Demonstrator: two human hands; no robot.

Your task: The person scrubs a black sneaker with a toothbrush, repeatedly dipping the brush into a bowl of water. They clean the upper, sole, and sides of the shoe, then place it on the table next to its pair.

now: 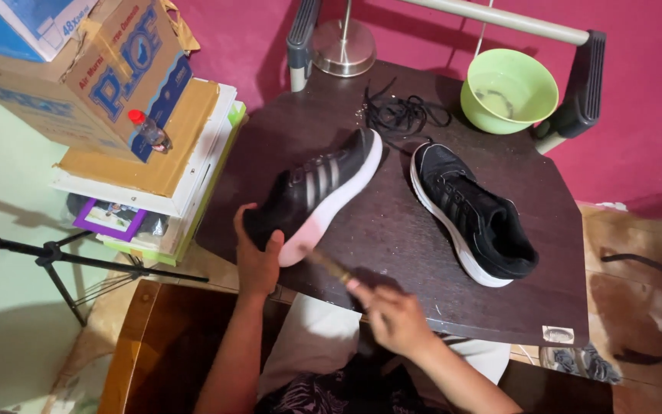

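On the dark table [392, 230], near its front-left edge, the left shoe [317, 192] is being held tilted on its side, white sole facing right, toe pointing away. Left hand [258, 257] is gripping the heel end, fingers wrapped around the back of it. Right hand [394, 316] is closing around the handle of a small brush [329, 265], blurred; its tip is sitting just beside the sole's heel, contact cannot be told. Second black shoe [470, 215] is lying upright to the right, well apart. Loose black laces [401, 115] are lying behind both shoes. Green bowl [509, 90] is sitting at the far right corner, lamp base [343, 47] at the far edge. Cardboard boxes [101, 69] are stacking up on the left.
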